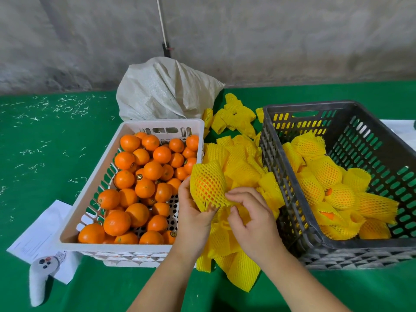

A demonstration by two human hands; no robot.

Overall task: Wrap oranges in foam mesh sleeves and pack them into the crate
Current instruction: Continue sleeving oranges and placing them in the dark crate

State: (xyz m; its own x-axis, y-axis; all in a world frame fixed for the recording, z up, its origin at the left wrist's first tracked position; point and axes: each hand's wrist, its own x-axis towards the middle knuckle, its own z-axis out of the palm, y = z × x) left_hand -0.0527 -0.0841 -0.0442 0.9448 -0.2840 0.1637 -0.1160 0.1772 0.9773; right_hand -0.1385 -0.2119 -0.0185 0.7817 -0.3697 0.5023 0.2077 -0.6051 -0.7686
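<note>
My left hand (191, 218) grips an orange inside a yellow foam mesh sleeve (207, 185), held between the two crates. My right hand (249, 218) pinches the sleeve's lower edge with curled fingers. A white crate (99, 174) on the left holds several bare oranges (144, 174). The dark grey crate (371, 140) on the right holds several wrapped oranges (326, 176). A heap of loose yellow sleeves (243, 167) lies on the green table between the crates, under my hands.
A white woven sack (164, 91) stands behind the white crate. Papers (40, 235) and a white controller (40, 280) lie at the front left. White shreds are scattered over the green cloth (45, 136) on the left. A concrete wall rises behind.
</note>
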